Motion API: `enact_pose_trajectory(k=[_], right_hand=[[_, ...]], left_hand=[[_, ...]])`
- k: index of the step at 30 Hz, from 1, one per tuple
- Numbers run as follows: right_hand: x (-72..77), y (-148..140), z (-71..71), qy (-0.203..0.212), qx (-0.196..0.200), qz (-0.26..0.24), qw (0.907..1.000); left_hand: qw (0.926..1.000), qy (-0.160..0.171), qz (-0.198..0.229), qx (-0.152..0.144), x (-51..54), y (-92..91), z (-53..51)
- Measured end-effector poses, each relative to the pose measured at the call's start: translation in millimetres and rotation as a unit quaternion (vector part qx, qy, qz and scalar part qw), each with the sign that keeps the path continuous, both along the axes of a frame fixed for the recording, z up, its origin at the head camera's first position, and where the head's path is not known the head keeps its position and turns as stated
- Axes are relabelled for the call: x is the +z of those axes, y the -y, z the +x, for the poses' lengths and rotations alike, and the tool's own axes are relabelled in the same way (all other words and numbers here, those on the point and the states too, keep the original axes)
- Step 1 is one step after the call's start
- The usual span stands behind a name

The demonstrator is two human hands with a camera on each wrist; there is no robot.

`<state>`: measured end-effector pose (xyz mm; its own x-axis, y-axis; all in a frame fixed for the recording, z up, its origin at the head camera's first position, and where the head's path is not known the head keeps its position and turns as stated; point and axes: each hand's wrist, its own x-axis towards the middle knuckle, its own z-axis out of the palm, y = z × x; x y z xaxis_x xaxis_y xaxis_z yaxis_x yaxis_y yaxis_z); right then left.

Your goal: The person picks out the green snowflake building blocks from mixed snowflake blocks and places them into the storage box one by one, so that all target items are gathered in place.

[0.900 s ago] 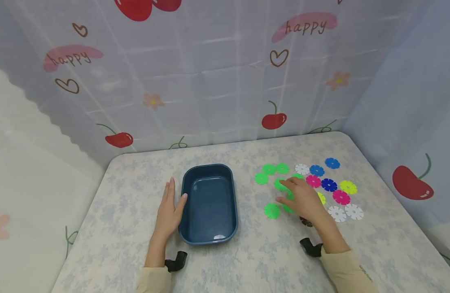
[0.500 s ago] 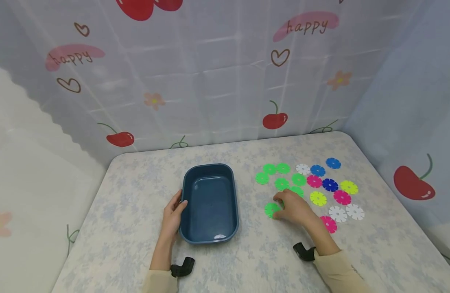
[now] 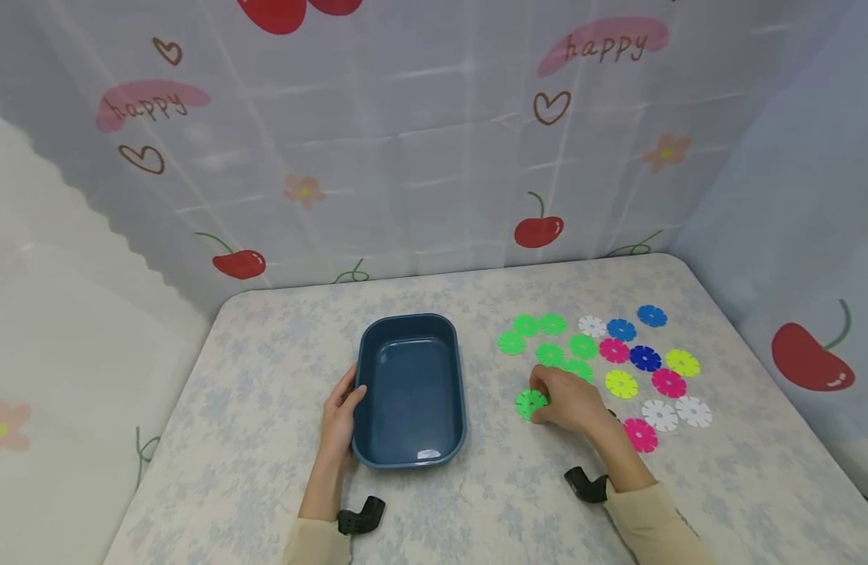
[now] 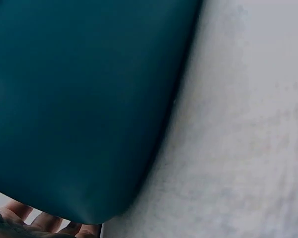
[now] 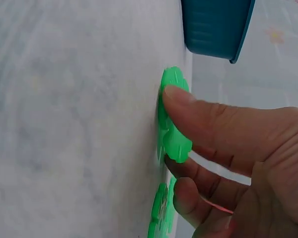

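A dark blue tray (image 3: 409, 400) stands on the table, its wall (image 4: 89, 124) filling much of the left wrist view. My left hand (image 3: 338, 424) grips its left side, thumb over the rim, fingers (image 4: 45, 221) along the outside. To the right, my right hand (image 3: 571, 402) is low over the table at the nearest green disc (image 3: 530, 404). In the right wrist view this hand (image 5: 238, 144) pinches a notched green disc (image 5: 178, 141), thumb on its face; the fingertips behind are partly hidden. Another green disc (image 5: 158, 213) lies lower in that view.
Beyond my right hand lie several green discs (image 3: 550, 355). Farther right are blue (image 3: 651, 316), pink (image 3: 669, 383), yellow (image 3: 683, 362) and white discs (image 3: 693, 411). A patterned curtain (image 3: 420, 196) hangs behind the table (image 3: 264, 353).
My right hand has moved down and left from the middle of the green discs to the nearest one, its fingers closing. My left fingers, straight before, have bent round the tray's side.
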<state>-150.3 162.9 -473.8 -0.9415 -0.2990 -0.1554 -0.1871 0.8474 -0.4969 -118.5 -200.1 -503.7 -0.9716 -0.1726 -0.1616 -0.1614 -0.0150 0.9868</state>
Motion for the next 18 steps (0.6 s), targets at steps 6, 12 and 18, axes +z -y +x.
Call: enact_pose_trajectory(k=[6, 12, 18], right_hand=[[4.0, -3, 1.7, -0.015, 0.015, -0.042, 0.9989], [10.9, -6, -3.5, 0.026, -0.004, -0.143, 0.9893], [25.0, 5, -14.7, 0.018, -0.048, -0.226, 0.9727]], left_hand=[[1.0000, -0.001, 0.005, -0.002, -0.2, -2.3, -0.4], [1.0000, 0.001, 0.009, -0.001, 0.7, -2.6, 0.0], [0.9999, 0.003, 0.012, 0.001, 0.4, -3.2, 0.5]])
